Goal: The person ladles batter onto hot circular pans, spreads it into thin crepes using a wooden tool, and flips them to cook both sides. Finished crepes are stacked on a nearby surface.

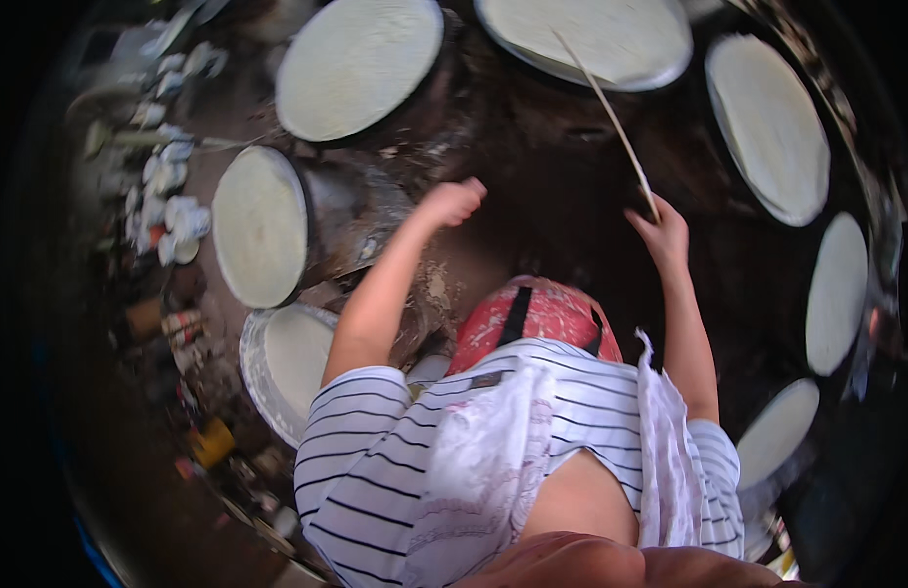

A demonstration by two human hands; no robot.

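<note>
In my right hand (663,224) is the lower end of a long thin wooden stick (615,117). The stick slants up and left, its tip over the pale round sheet on a griddle (615,37) at the top; whether it touches the sheet I cannot tell. My left hand (454,203) is curled in front of my body with nothing visible in it. Other griddles carry pale round sheets: one at upper left (358,70), one at left (260,226), one at upper right (770,128), and more down the right side. A basin of whitish liquid (257,367) sits beside my left upper arm.
Red cloth spotted with white (542,312) covers my lap. White cups or small containers (182,220) cluster on the floor at far left, with a yellow object (211,443) lower down. Dark stove bodies (351,198) stand beneath the griddles around me.
</note>
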